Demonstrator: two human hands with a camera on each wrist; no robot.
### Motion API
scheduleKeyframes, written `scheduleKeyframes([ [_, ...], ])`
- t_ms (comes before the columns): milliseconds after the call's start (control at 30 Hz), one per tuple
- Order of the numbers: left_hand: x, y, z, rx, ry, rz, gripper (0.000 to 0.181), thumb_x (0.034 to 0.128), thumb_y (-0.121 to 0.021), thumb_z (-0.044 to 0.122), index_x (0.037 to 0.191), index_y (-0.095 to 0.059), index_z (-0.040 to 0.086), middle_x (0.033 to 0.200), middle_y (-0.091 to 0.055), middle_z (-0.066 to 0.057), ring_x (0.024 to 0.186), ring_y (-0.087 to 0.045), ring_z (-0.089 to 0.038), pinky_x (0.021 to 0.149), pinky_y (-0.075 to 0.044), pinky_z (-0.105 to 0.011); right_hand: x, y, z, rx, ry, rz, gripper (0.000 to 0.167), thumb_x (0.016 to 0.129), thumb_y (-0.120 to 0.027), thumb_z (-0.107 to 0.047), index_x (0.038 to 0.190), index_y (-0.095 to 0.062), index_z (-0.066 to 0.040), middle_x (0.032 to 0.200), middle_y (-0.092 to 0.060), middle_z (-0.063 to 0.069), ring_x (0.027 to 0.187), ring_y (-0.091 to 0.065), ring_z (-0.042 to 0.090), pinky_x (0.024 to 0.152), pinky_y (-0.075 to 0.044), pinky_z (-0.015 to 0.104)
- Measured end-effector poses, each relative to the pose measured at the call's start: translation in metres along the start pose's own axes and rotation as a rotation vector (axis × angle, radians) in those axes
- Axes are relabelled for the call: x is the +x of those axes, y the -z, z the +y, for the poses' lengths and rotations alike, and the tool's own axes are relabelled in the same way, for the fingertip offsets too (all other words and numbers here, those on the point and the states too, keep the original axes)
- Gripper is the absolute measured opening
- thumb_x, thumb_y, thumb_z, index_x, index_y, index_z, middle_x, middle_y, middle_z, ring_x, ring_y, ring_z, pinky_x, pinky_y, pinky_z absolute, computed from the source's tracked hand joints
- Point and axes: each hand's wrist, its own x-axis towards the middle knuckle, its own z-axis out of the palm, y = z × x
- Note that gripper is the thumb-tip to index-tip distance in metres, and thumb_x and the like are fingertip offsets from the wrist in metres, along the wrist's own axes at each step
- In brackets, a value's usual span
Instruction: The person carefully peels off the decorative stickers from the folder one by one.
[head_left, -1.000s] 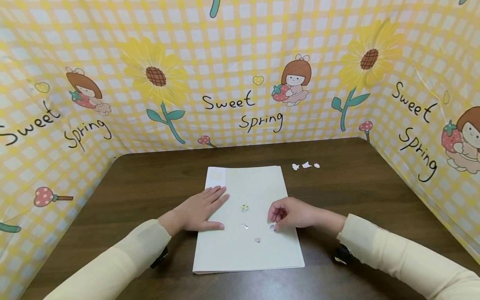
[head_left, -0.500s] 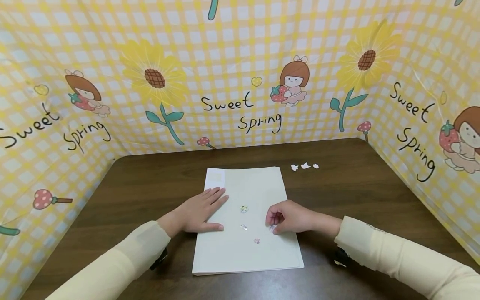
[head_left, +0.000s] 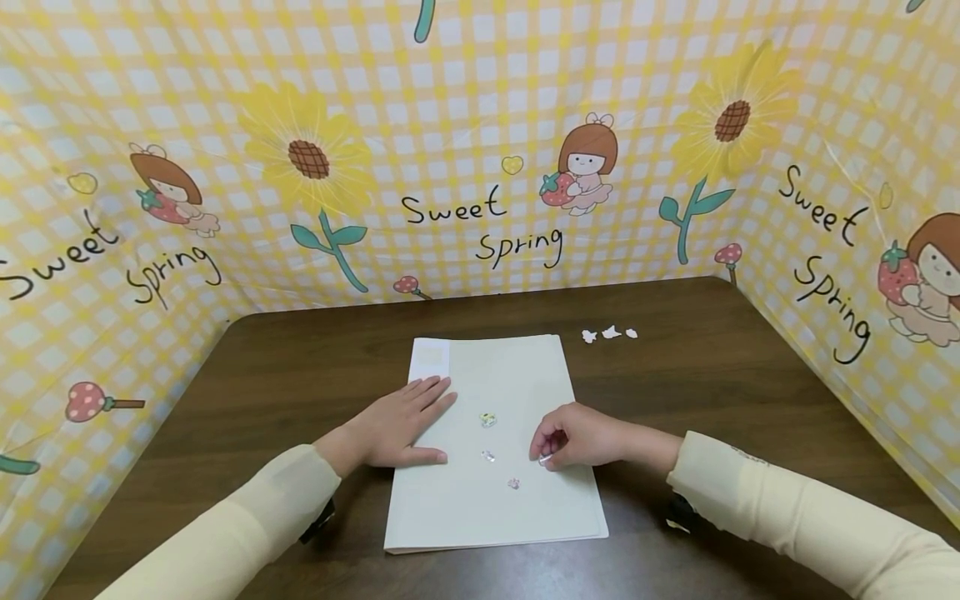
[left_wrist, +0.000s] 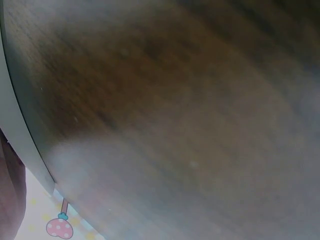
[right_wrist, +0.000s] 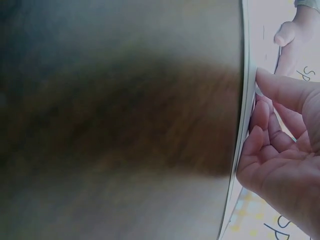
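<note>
A pale, flat folder or pad of paper (head_left: 457,512) lies on the table in the head view. My left hand (head_left: 399,423) rests flat on its left side, fingers spread. Over the right side, my right hand (head_left: 583,436) pinches a small shiny sticker (head_left: 544,460) between thumb and forefinger, the other fingers curled in. The sticker looks tipped up and is partly covered by the fingertips. Between the hands lie a yellowish sticker (head_left: 488,420), a small silvery one (head_left: 488,456) and a pinkish one (head_left: 513,483). In the right wrist view, the right hand (right_wrist: 287,145) touches the folder's surface.
Some small white paper scraps (head_left: 611,332) lie in a row beyond the folder's upper right corner. The dark wooden table (head_left: 675,367) extends around the folder. A yellow checked cloth (head_left: 465,108) walls off the back and sides.
My right thumb and forefinger have closed on the small sticker and tipped it up on its edge. The left hand has stayed flat in place; the other stickers have not moved.
</note>
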Motion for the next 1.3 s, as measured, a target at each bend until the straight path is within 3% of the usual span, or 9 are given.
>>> scheduleKeyframes([
  [367,-0.0010,0.0024,0.0015,-0.010,-0.025,0.038,0.094,0.0901,-0.033,0.075,0.155,-0.023,0.007,0.160,-0.016,-0.015,0.146,-0.013,-0.029,0.115,-0.017,-0.042,-0.0007,0.0019,0.0005,0.001,0.023,-0.029,0.013,0.081,-0.075,0.002,0.088,-0.073,-0.009,0.078,-0.060,-0.008,0.074,-0.053,0.005,0.069,-0.048,0.021],
  [767,-0.0016,0.0037,0.0026,-0.002,-0.017,0.017,0.095,0.0894,-0.031,0.076,0.155,-0.021,0.008,0.160,-0.014,-0.014,0.147,-0.011,-0.029,0.116,-0.015,-0.041,0.0012,0.0040,-0.0008,0.027,-0.019,-0.047,0.014,0.080,-0.078,0.000,0.079,-0.068,-0.010,0.069,-0.055,-0.007,0.068,-0.049,0.006,0.062,-0.043,0.020],
  [1300,-0.0005,0.0010,0.0006,-0.008,-0.008,0.009,0.095,0.0895,-0.029,0.077,0.156,-0.018,0.009,0.161,-0.012,-0.013,0.147,-0.008,-0.026,0.116,-0.012,-0.039,0.0023,0.0072,0.0050,0.050,0.005,-0.049,0.017,0.078,-0.081,-0.005,0.074,-0.066,-0.010,0.065,-0.055,-0.008,0.063,-0.048,0.006,0.058,-0.040,0.019],
])
